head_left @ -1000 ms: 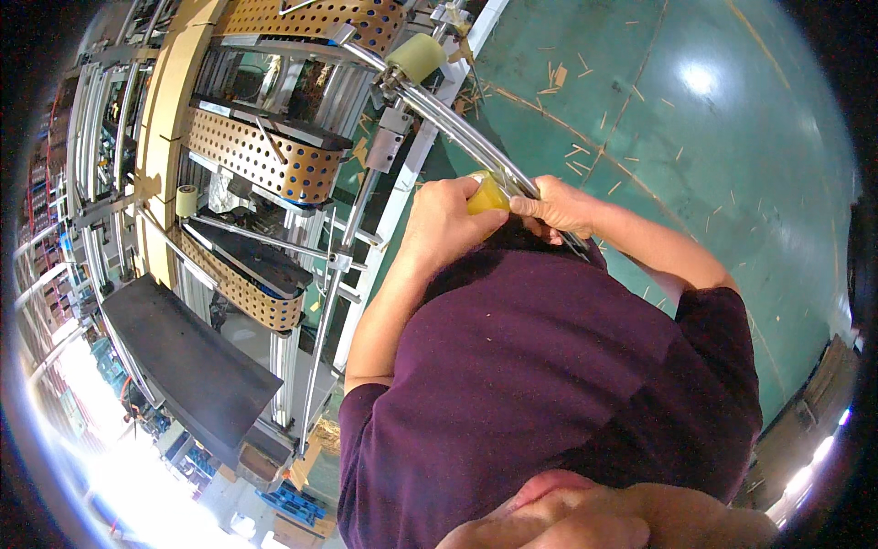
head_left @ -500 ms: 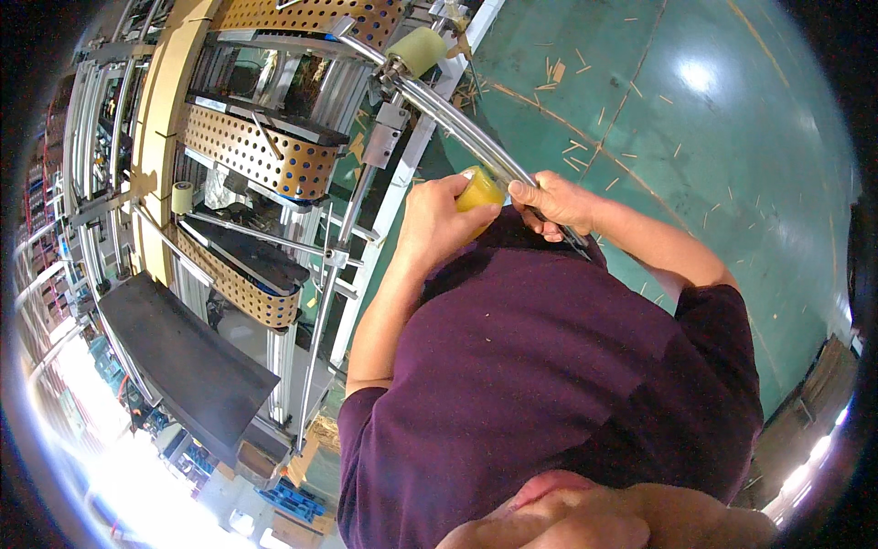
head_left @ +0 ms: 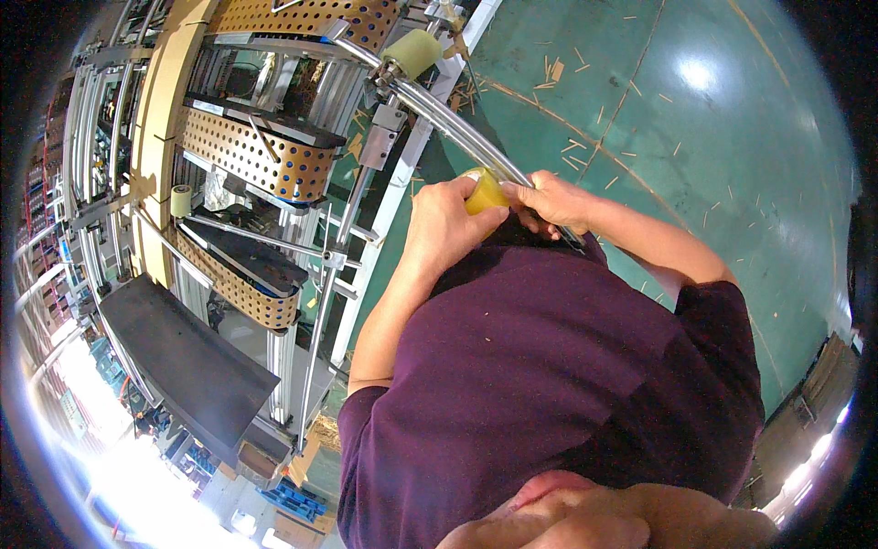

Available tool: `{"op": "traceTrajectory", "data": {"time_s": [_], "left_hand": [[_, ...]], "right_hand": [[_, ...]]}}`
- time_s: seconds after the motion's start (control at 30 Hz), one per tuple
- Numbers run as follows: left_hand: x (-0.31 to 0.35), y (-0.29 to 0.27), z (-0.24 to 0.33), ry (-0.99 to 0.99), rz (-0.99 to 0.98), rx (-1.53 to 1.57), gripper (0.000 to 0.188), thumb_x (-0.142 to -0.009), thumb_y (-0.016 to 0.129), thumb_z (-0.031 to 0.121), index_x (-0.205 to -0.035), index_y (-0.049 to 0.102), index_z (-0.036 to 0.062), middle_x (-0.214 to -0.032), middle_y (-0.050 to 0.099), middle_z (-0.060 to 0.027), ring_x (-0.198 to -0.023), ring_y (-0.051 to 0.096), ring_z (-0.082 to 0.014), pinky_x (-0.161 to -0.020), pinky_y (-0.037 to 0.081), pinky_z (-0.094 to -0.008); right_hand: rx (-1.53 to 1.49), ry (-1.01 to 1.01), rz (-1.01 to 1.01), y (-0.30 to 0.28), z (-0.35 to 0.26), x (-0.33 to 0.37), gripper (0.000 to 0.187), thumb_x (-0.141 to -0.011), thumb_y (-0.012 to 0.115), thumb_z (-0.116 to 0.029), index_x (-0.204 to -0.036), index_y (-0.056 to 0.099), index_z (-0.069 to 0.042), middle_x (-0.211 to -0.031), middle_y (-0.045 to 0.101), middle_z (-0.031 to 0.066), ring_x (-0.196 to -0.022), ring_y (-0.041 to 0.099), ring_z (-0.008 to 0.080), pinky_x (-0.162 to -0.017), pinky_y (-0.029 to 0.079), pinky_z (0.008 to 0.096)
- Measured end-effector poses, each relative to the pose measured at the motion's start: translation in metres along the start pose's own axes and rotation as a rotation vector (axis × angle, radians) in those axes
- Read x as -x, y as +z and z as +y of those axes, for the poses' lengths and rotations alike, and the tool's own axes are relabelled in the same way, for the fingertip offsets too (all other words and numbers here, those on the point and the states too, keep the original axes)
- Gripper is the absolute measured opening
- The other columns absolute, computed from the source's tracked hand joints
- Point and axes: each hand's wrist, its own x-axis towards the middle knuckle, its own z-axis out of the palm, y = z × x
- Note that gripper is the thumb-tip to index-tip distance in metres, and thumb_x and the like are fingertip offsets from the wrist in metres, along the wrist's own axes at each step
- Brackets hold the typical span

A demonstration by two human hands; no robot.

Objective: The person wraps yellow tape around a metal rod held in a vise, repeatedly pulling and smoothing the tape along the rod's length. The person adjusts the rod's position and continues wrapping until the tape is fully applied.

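Note:
My left hand (head_left: 446,218) is closed round a short yellow cylinder (head_left: 487,194), shiny and slightly see-through, with one round end facing up and away. What kind of part it is, I cannot make out. Just to its right, my right hand (head_left: 560,203) is wrapped round the near end of a pair of long metal rods (head_left: 466,135), its thumb close to the cylinder. Some of the right fingers are hidden below the rods. A pale yellow-green roller (head_left: 413,53) sits at the rods' far end.
At left stands a machine frame with perforated gold-coloured bands (head_left: 256,154), a wooden beam (head_left: 169,137) and a black sheet (head_left: 187,357). A metal clamp block (head_left: 382,135) is beside the rods. Thin wooden sticks (head_left: 574,154) lie scattered on the green floor (head_left: 722,174).
My left hand has shifted a little to the right with the yellow cylinder, which is now tilted differently. My right hand stays almost in place on the rods.

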Motion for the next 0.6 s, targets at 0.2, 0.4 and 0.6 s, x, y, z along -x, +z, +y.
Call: {"op": "traceTrajectory", "data": {"time_s": [0.2,0.4,0.6], "left_hand": [[-0.004,0.012,-0.016,-0.020,-0.013,0.063,0.034,-0.064,0.071,0.029,-0.075,0.061,-0.0011,-0.065,0.060,-0.0186,-0.062,0.061,-0.0320,-0.059,0.048,-0.0378],[-0.023,0.016,-0.042,-0.056,-0.186,0.250,0.033,-0.065,0.072,0.026,-0.079,0.062,-0.0014,-0.069,0.060,-0.0183,-0.065,0.062,-0.0278,-0.060,0.047,-0.0352],[-0.051,0.056,-0.069,0.086,-0.153,0.271,0.036,-0.065,0.076,0.026,-0.084,0.062,-0.0016,-0.069,0.062,-0.0127,-0.063,0.060,-0.0218,-0.061,0.046,-0.0323]], "right_hand": [[-0.175,0.036,-0.040,-0.002,-0.002,0.001,0.039,-0.086,0.054,-0.043,-0.077,0.044,-0.006,-0.052,0.048,0.0049,-0.032,0.039,0.0091,-0.029,0.033,0.0241],[-0.208,0.012,-0.075,-0.007,-0.002,0.002,0.033,-0.086,0.054,-0.037,-0.078,0.045,-0.006,-0.051,0.050,0.0062,-0.032,0.040,0.0088,-0.029,0.032,0.0239],[-0.180,0.026,-0.075,-0.007,-0.009,0.004,0.034,-0.084,0.057,-0.037,-0.080,0.044,-0.006,-0.051,0.050,0.0049,-0.035,0.041,0.0079,-0.031,0.033,0.0228]]}}
